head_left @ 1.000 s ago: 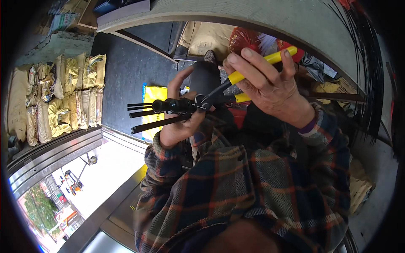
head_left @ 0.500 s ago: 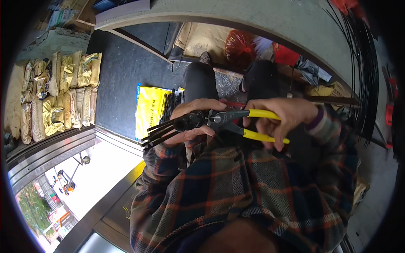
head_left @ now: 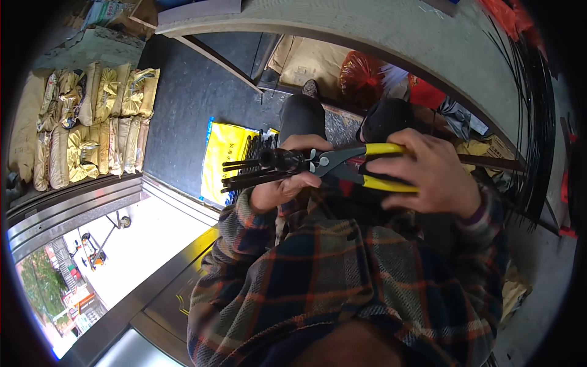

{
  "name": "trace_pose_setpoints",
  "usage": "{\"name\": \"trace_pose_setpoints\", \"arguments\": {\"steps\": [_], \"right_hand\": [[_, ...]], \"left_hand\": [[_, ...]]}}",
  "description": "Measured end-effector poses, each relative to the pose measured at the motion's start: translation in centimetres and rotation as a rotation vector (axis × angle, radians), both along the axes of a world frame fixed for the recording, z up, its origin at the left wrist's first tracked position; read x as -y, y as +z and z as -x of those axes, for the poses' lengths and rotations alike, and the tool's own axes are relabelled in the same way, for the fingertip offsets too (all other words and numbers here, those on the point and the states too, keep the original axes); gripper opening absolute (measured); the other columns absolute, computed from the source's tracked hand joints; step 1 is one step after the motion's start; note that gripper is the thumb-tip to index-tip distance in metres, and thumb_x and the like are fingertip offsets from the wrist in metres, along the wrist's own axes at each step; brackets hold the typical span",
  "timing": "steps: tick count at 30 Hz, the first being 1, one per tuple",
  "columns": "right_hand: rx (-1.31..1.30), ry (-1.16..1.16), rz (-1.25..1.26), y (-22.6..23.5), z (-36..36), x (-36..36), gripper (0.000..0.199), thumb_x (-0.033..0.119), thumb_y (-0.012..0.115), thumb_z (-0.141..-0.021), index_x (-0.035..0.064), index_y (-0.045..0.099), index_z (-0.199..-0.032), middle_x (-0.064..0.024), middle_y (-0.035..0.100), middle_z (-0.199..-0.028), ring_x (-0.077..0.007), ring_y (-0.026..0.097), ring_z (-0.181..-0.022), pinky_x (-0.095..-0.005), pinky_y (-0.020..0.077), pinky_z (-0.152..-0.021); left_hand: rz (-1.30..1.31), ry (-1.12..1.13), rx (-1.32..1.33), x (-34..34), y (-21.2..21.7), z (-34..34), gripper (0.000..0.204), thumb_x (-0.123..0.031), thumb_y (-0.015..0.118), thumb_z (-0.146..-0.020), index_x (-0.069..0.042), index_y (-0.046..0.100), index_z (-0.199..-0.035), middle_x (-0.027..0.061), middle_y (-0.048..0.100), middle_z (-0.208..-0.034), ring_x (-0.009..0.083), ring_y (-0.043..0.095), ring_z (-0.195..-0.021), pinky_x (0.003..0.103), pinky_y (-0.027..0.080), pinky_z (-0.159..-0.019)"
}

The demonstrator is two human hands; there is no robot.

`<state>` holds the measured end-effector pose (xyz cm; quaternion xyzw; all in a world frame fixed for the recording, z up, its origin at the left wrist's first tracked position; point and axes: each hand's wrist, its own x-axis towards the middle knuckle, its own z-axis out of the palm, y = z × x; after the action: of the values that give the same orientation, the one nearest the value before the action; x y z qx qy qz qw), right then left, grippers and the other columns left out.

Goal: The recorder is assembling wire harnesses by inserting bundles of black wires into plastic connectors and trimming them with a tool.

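My left hand (head_left: 281, 191) is closed around a black piece with a round hub (head_left: 270, 159) and several thin black rods (head_left: 241, 174) sticking out to the left. My right hand (head_left: 431, 171) grips dark pliers (head_left: 336, 160) by their yellow handles, with fingers blurred between the two spread handles. The pliers' head lies against my left thumb and fingers, beside the hub. Small shiny bits show at the jaws; what they bite on, I cannot make out.
A yellow printed bag (head_left: 223, 156) with black rods lies on the dark floor left of my legs. Stacked paper sacks (head_left: 92, 144) stand farther left. A grey table (head_left: 379, 30) spans the far side. Long black strands (head_left: 538, 134) hang at the right, and a red bag (head_left: 364, 76) sits under the table.
The whole view has shifted slightly. My right hand has come farther over the handles, with its fingers now between them. The black hub has turned a little, and its rods point more level.
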<state>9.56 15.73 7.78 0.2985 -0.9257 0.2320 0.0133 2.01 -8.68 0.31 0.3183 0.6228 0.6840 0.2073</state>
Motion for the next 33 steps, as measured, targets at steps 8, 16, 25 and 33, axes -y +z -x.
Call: {"name": "trace_pose_setpoints", "arguments": {"steps": [8,16,25,33], "right_hand": [[-0.287,-0.146,-0.282,-0.4,1.9,0.8,0.033,0.005,0.057,-0.067,0.0033,0.057,-0.100,-0.0109,0.046,-0.106,-0.0266,0.049,-0.092,-0.0398,0.0391,-0.081],[-0.231,-0.311,0.013,-6.2,0.2,3.5,0.036,-0.001,0.062,-0.058,0.0042,0.059,-0.093,-0.0108,0.049,-0.097,-0.0266,0.052,-0.083,-0.0350,0.0427,-0.068],[1.170,0.037,0.595,-1.3,2.2,-0.9,0.029,0.029,0.056,-0.085,0.0002,0.054,-0.087,-0.0051,0.054,-0.080,-0.0123,0.055,-0.061,-0.0247,0.0439,-0.053],[1.443,0.005,1.772,-7.8,-0.5,7.9,0.045,0.048,0.053,-0.081,0.0069,0.038,-0.074,-0.0139,0.050,-0.070,-0.0155,0.047,-0.048,-0.0266,0.0403,-0.043]], "left_hand": [[0.071,0.159,-0.026,-0.4,-1.3,-0.5,0.065,-0.049,0.065,-0.072,0.002,0.047,-0.107,0.0050,0.054,-0.088,0.0098,0.053,-0.072,0.022,0.044,-0.065],[-0.112,0.217,0.014,-0.6,-1.8,-0.3,0.046,-0.038,0.047,-0.087,0.005,0.052,-0.104,0.0104,0.054,-0.098,0.0151,0.049,-0.088,0.029,0.038,-0.078],[-0.052,0.137,0.173,-1.7,1.3,0.8,0.092,-0.074,0.021,-0.076,0.007,0.053,-0.104,0.0075,0.058,-0.087,0.0105,0.053,-0.075,0.022,0.041,-0.067],[-0.090,0.233,0.237,-1.9,-0.6,3.6,0.077,-0.061,0.018,-0.087,0.005,0.056,-0.089,0.0109,0.059,-0.079,0.0158,0.055,-0.066,0.025,0.043,-0.062]]}}
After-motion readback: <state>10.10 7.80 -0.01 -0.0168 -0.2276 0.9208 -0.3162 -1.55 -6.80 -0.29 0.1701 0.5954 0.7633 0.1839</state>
